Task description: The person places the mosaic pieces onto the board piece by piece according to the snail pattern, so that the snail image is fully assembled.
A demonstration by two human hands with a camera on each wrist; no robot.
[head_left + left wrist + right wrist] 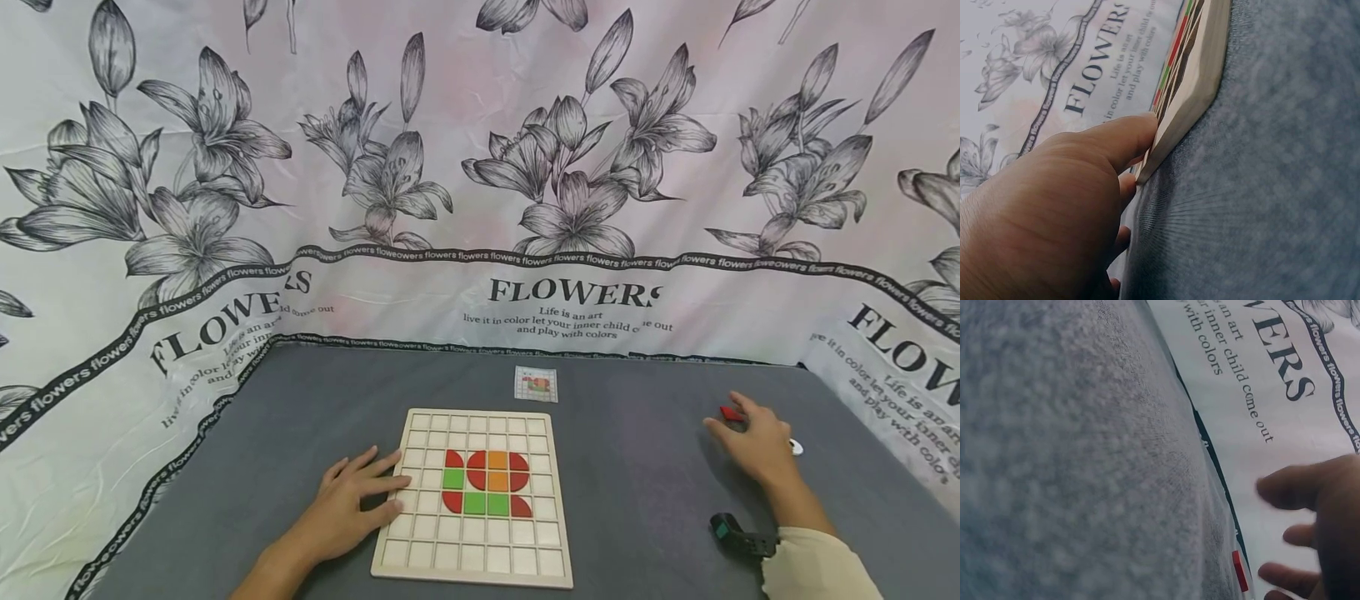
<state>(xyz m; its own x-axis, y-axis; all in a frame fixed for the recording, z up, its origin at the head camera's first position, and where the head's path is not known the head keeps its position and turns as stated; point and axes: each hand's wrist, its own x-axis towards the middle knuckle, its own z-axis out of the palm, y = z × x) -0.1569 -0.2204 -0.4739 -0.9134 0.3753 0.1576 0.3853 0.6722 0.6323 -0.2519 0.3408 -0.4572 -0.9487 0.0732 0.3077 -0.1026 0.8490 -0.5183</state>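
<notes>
A light wooden grid board (472,579) lies on the table, with red quarter-round tiles (520,507), green square tiles (474,503) and orange square tiles (498,460) set in its middle cells. On the board's left edge rests my left hand (348,504), fingers spread; its thumb touches the board's side (1185,119) in the left wrist view. Far to the right, my right hand (753,437) hovers with loosely bent fingers over a red tile (731,413). In the right wrist view that tile (1240,570) lies on the cloth, apart from the fingertips.
Behind the board lies a small picture card (536,384) printed with a coloured pattern on a grid. A white round object (797,447) shows partly behind my right wrist. Flower-printed curtains (570,317) border the grey tabletop (630,467) at the back and sides.
</notes>
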